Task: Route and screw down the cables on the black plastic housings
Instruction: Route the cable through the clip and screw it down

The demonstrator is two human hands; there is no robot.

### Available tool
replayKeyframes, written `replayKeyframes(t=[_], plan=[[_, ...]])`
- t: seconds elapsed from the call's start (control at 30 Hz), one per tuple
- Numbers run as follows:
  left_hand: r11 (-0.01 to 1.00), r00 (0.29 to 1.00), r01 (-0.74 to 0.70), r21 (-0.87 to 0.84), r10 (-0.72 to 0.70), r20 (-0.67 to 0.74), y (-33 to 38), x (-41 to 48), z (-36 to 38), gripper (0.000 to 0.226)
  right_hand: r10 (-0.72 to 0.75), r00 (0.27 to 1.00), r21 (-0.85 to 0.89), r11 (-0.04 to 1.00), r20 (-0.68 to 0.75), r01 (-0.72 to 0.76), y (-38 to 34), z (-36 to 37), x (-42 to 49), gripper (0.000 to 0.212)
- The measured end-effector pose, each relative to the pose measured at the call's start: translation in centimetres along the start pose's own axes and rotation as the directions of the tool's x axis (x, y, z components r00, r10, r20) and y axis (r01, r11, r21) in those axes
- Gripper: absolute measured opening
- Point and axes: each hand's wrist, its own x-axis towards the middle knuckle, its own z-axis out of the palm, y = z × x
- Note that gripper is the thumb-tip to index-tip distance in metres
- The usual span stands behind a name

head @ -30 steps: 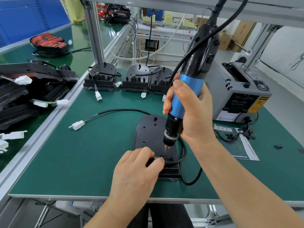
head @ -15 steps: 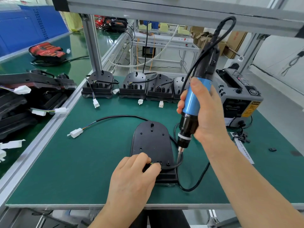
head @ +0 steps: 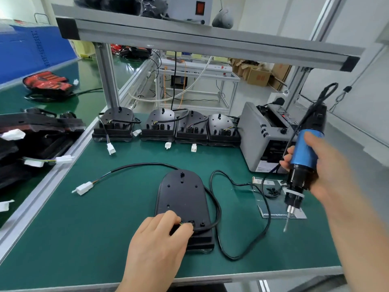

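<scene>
Step in hand, as I judge it: fetching a screw.

Your left grip (head: pixel 160 245) pinches the cable (head: pixel 145 164) where its wires meet the near end of the black housing (head: pixel 183 194), which lies flat at the centre of the table (head: pixel 101 239).

Your right grip (head: pixel 328 171) is clenched round the blue screwdriver (head: pixel 303 152), held well right of the housing with its bit down, beside the sheet carrying small black screws (head: pixel 272 191). I cannot tell whether a screw sits on the bit.

The next move calls for 1 screw on the bit, then the bit brought upright to the hole beside your left fingertips, with the cable pinned.

4 housings (head: pixel 157 125) stand at the rear.
</scene>
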Motion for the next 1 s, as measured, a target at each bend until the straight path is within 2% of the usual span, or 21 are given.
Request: replayKeyframes(t=[0.17, 0.23, 0.37, 0.5, 0.57, 0.63, 0.77, 1.0], plan=[[1.0, 0.999, -0.013, -0.004, 0.013, -0.03, -0.1, 0.1, 0.2, 0.012, 0.068, 0.981, -0.105, 0.991, -0.182, -0.088, 0.2, -5.7, 1.2, 0.023], [1.0, 0.999, -0.022, -0.008, 0.022, -0.043, -0.2, 0.1, 0.3, 0.018, 0.106, 0.968, -0.172, 0.974, -0.229, -0.148, 0.8, -7.4, 1.9, 0.026], [0.999, 0.997, -0.035, -0.009, 0.034, -0.067, -0.1, 0.2, 0.4, 0.023, 0.17, 0.949, -0.394, 0.879, -0.266, -0.268, 2.6, -9.4, 3.9, 0.031], [0.999, 0.997, -0.028, -0.023, 0.026, -0.069, -0.1, 0.3, 0.5, 0.024, 0.182, 0.935, -0.611, 0.715, -0.305, -0.339, 4.3, -10.4, 5.8, 0.047], [0.999, 0.998, -0.025, -0.022, 0.024, -0.064, -0.1, 0.3, 0.5, 0.023, 0.141, 0.929, -0.755, 0.548, -0.342, -0.361, 5.1, -11.0, 6.8, 0.06], [1.0, 0.998, -0.023, -0.014, 0.022, -0.061, -0.1, 0.4, 0.5, 0.024, 0.095, 0.926, -0.836, 0.406, -0.364, -0.37, 5.8, -11.4, 7.3, 0.062], [0.999, 0.998, -0.031, -0.011, 0.03, -0.061, -0.1, 0.4, 0.4, 0.025, 0.068, 0.924, -0.91, 0.161, -0.376, -0.382, 6.1, -11.5, 7.5, 0.065], [1.0, 0.996, -0.025, -0.014, 0.024, -0.081, -0.1, 0.3, 0.7, 0.022, 0.025, 0.919, -0.915, -0.109, -0.394, -0.389, 6.1, -10.3, 7.8, 0.056]])
